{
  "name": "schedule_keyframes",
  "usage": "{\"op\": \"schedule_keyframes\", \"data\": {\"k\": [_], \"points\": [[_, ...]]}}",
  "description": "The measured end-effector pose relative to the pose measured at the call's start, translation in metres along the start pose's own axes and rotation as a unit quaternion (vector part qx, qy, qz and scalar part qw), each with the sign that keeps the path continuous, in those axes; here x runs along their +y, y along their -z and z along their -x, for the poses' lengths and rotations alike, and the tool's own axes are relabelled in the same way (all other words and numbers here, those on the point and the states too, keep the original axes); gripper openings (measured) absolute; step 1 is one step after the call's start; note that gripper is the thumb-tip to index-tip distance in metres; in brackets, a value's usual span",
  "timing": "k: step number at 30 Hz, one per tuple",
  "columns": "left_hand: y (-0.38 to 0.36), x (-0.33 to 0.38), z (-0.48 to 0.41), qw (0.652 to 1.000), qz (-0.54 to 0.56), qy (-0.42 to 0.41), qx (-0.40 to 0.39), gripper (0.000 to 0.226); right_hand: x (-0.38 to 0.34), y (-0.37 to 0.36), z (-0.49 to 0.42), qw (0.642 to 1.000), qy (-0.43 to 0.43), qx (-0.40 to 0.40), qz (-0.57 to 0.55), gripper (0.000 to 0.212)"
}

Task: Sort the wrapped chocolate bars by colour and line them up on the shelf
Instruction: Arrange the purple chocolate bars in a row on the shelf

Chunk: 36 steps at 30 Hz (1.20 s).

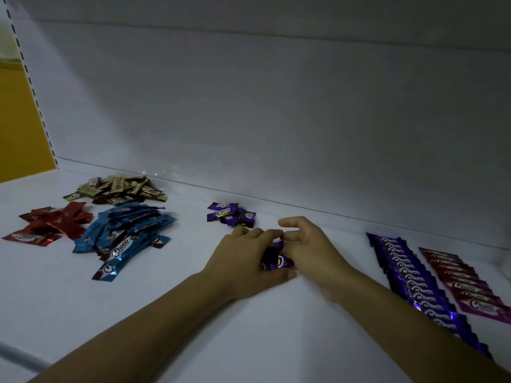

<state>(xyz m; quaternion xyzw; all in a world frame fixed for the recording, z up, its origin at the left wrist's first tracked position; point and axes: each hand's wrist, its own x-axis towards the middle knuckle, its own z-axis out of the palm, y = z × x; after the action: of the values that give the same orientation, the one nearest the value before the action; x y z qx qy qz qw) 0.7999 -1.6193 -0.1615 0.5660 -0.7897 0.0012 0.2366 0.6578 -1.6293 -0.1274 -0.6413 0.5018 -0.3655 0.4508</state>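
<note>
Bare shelf (166, 313) strip between blue pile (125, 236) and purple row (414, 280); small purple pile (231, 215) blocks rear centre.

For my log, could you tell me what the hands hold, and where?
A bunch of purple chocolate bars: left hand grips its left side, right hand its right.

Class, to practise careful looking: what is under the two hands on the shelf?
A small bunch of purple bars shows between the left hand and right hand, both gripping it. The hands cover most of it, so the count stays hidden.
</note>
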Motion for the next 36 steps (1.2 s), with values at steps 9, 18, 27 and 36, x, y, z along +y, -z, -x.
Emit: {"op": "schedule_keyframes", "data": {"k": [9,18,27,36], "points": [[0.002,0.007,0.0,0.989,-0.072,-0.099,0.086,0.033,0.002,0.024,0.009,0.997,0.018,0.0,0.075,0.025],[0.02,0.008,0.001,0.927,0.348,0.012,0.136,0.024,0.009,0.031,0.025,0.994,0.064,-0.045,0.08,0.035],[0.017,0.039,-0.015,0.872,0.477,0.02,0.103,0.018,0.003,0.067,0.049,0.989,0.113,0.013,0.096,0.02],[-0.029,0.121,-0.055,0.796,0.591,0.087,0.096,0.016,0.017,0.145,0.119,0.977,0.133,0.167,0.027,0.011]]}}
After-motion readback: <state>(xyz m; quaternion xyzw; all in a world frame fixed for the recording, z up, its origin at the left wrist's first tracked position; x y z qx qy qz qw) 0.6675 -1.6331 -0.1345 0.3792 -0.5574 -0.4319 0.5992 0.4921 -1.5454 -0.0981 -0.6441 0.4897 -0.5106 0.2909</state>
